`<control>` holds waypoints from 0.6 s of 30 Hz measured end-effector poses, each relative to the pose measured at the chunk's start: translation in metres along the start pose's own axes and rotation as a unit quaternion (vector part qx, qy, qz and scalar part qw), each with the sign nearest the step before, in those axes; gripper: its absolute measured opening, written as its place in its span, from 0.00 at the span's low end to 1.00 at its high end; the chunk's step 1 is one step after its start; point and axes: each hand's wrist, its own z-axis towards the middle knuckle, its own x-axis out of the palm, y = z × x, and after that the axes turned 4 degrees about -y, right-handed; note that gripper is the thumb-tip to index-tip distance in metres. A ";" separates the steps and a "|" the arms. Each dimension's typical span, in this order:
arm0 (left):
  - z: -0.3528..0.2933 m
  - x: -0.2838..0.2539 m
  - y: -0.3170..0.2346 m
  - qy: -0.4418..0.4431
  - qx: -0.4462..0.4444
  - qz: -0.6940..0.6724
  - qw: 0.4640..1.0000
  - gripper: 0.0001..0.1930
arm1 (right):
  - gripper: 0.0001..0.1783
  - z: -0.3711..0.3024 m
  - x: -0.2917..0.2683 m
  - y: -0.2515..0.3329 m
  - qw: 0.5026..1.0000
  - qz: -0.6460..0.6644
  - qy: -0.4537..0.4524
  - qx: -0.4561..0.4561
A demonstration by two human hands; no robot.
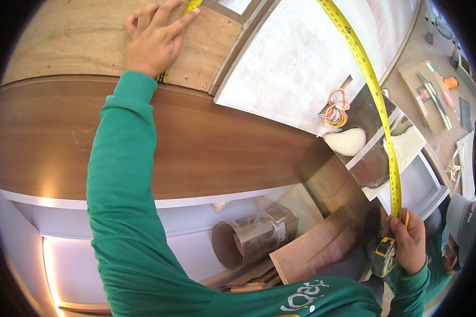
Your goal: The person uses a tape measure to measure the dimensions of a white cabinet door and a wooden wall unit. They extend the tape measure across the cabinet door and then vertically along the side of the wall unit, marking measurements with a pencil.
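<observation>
My left hand [156, 37] lies on a plywood panel [79, 39] at the upper left. Its fingers are stretched out, and the end of a yellow tape measure blade [193, 5] passes beneath it, showing above and below the hand. At the lower right, my right hand [408, 242] has its thumb and fingers closed on the blade, just above the black and yellow tape measure case [384, 257]. A thin orange pencil-like stick [406, 217] shows between its fingers. The long blade [373, 79] arcs up from there and leaves the top of the view.
A brown wood-grain panel [195, 137] crosses the middle. Coiled wires [334, 111] poke through a whitish board [296, 58]. Below lie a brown tube [254, 238] and a loose board [317, 245]. A person in a grey cap [463, 224] is close by my right arm. Tools on a box [428, 95] stand far right.
</observation>
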 end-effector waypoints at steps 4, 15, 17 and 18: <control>0.001 -0.001 -0.002 0.003 -0.005 0.006 1.000 0.24 | 0.12 0.007 0.000 -0.005 1.000 0.007 0.010 0.008; 0.003 0.002 -0.007 -0.008 -0.007 0.015 1.000 0.25 | 0.12 0.022 0.003 -0.008 1.000 0.021 0.018 0.009; 0.003 0.002 -0.008 -0.008 -0.009 0.019 1.000 0.25 | 0.12 0.025 0.004 -0.008 0.999 0.027 0.022 0.017; 0.003 0.003 -0.008 -0.012 -0.008 0.022 1.000 0.25 | 0.12 0.027 0.004 -0.008 0.999 0.031 0.025 0.021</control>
